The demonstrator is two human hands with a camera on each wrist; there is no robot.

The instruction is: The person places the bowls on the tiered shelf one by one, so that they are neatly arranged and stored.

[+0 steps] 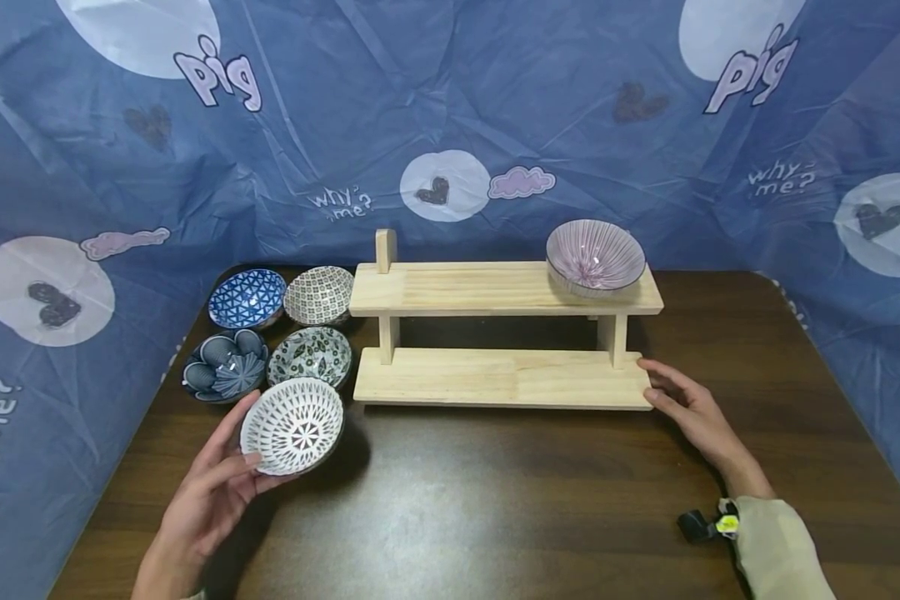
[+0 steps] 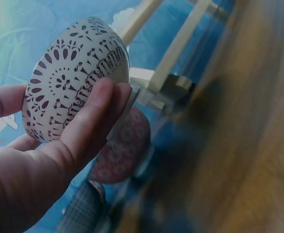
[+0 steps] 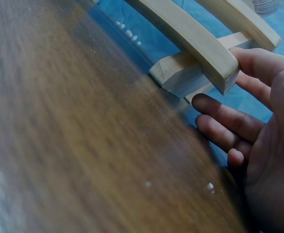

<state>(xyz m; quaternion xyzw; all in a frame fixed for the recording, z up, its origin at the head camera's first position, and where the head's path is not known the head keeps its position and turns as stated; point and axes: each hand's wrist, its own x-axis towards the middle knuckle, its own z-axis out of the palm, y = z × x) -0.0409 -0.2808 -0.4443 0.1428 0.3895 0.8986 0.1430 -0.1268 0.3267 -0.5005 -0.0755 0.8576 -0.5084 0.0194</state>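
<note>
My left hand grips a white bowl with a dark petal pattern, thumb on the rim and fingers round its outside. The bowl is tilted, its inside facing up; the left wrist view shows its patterned outer side. My right hand touches the right end of a two-tier wooden shelf, fingertips at the lower board's end. In the right wrist view its other fingers hang loosely bent below the board. A purple-striped bowl stands on the upper board's right end.
Left of the shelf stand a blue patterned bowl, a beige checked bowl, a dark blue bowl and a green leaf-patterned bowl. The brown table is backed by a blue printed cloth.
</note>
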